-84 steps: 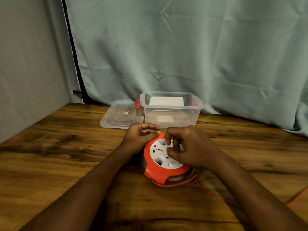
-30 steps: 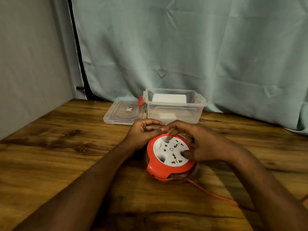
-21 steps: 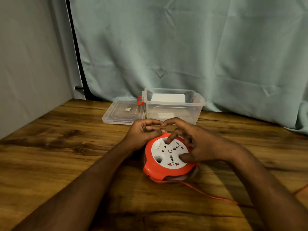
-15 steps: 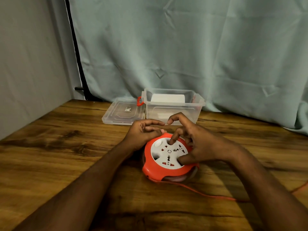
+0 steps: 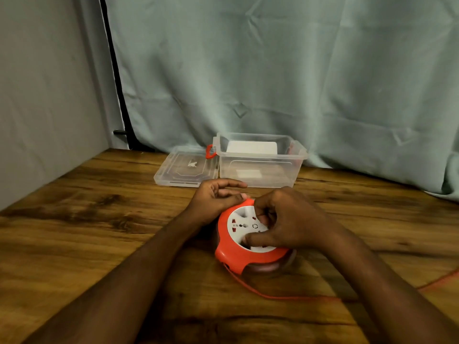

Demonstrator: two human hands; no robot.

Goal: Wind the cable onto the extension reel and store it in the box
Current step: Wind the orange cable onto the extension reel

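Open clear box (image 5: 259, 170) contains a white item; left hand (image 5: 216, 199) grips the reel (image 5: 238, 254) rim, right hand (image 5: 290, 219) fingers curled, pressing its white face.

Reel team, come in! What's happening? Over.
Left hand steadying reel. Right hand gripping its white dial. Cable still trailing. Box open, unblocked.

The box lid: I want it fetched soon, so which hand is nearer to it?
Left. The left hand grips the reel's far-left rim, just in front of the lid. The right hand is on the reel's white face, farther right.
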